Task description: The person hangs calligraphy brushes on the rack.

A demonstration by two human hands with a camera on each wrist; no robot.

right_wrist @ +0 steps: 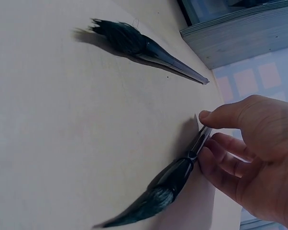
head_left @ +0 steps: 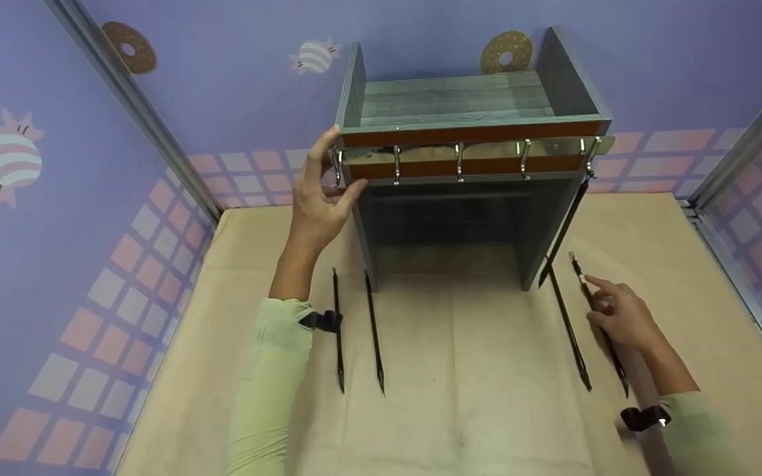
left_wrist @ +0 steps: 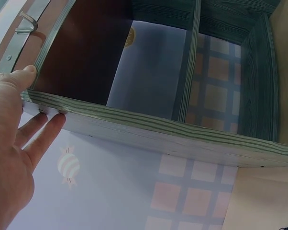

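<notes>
The left hand (head_left: 318,198) grips the upper left corner of the grey wooden shelf unit (head_left: 467,165), thumb in front, fingers spread behind its side panel. The right hand (head_left: 619,314) pinches a black brush (head_left: 596,317) lying on the beige surface (head_left: 473,396), just beside another brush (head_left: 566,324). Two more brushes (head_left: 354,330) lie left. A hook rail (head_left: 460,162) crosses the unit's front.

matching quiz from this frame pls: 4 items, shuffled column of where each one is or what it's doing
Things:
1. left hand
2. right hand
3. hanging brush
4. metal hook rail

States:
A. dangles from the rail's right end
B. grips the wooden rack's left front corner
C. pinches a brush lying on the table
D. spans the rack's brown front board

Pairs: 1-B, 2-C, 3-A, 4-D
</notes>
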